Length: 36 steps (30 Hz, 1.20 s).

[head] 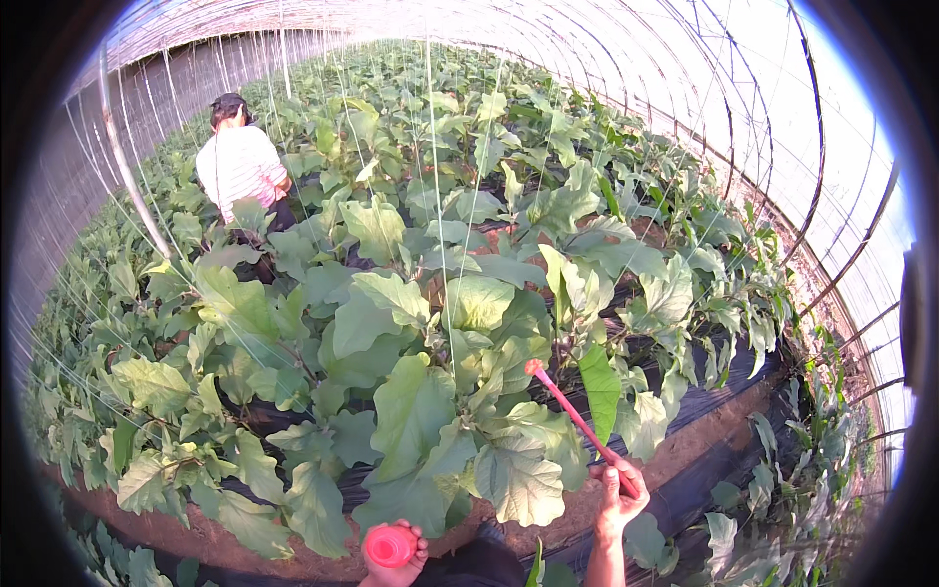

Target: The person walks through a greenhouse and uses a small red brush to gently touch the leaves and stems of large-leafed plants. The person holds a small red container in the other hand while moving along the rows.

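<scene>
My left hand [413, 556], low in the picture, holds a small red plastic container [389, 546] whose round mouth faces up. To its right, my right hand [620, 495] grips the lower end of a thin pinkish-red stick [576, 418]. The stick slants up and left, and its knobby, paler orange-pink tip [533, 366] is beside the foliage. Broad, lobed leaves of eggplant-like plants [414, 418] stand just beyond both hands. One upright green leaf [600, 392] is next to the stick. Whether the tip touches any plant part I cannot tell.
Thin support strings [440, 220] hang among the plants. Black plastic sheeting [689, 411] edges a strip of bare soil [722, 422]. Another person [238, 165] in a light top stands among the rows at the upper left, near a slanted pole [132, 176]. Curved greenhouse ribs [818, 139] line the right side.
</scene>
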{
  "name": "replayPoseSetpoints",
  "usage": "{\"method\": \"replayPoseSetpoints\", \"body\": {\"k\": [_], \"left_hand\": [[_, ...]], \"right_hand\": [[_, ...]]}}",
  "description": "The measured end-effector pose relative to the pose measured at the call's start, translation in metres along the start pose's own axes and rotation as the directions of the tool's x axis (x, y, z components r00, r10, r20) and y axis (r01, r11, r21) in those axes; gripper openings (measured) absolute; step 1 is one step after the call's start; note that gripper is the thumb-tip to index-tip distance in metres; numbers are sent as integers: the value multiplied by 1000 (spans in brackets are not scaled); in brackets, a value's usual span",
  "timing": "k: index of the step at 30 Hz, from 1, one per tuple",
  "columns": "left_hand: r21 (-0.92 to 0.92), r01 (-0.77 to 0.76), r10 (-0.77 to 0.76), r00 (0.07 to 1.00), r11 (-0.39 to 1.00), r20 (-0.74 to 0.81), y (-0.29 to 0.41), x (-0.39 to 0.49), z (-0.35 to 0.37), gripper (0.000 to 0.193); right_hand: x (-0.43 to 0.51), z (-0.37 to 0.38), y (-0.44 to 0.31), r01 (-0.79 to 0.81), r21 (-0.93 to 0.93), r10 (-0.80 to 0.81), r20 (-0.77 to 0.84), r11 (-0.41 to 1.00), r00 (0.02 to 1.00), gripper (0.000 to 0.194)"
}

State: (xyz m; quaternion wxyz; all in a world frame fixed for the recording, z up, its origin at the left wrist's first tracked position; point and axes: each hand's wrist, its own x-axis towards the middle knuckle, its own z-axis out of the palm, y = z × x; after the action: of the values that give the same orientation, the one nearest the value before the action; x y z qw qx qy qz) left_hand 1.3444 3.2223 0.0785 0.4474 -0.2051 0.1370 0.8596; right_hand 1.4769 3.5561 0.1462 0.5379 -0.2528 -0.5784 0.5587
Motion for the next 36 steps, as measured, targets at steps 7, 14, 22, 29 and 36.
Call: {"method": "replayPoseSetpoints", "body": {"k": [7,14,22,29,36], "left_hand": [[36,-309,310,951,950,-14,-8,-7,2,47],[-103,-448,445,894,888,-57,14,0,-24,53],[-112,-484,466,871,868,-154,46,12,-44,53],[-89,-441,425,892,893,-156,85,17,-57,51],[-106,-320,307,943,941,-126,109,33,-60,50]], "right_hand": [[67,64,23,-34,-76,53,258,997,965,19],[112,122,94,-33,-352,184,406,935,895,18],[127,179,203,-118,-511,351,387,851,853,22],[118,239,201,-5,-613,384,489,790,783,20],[112,246,243,229,-575,239,623,786,745,15]]}}
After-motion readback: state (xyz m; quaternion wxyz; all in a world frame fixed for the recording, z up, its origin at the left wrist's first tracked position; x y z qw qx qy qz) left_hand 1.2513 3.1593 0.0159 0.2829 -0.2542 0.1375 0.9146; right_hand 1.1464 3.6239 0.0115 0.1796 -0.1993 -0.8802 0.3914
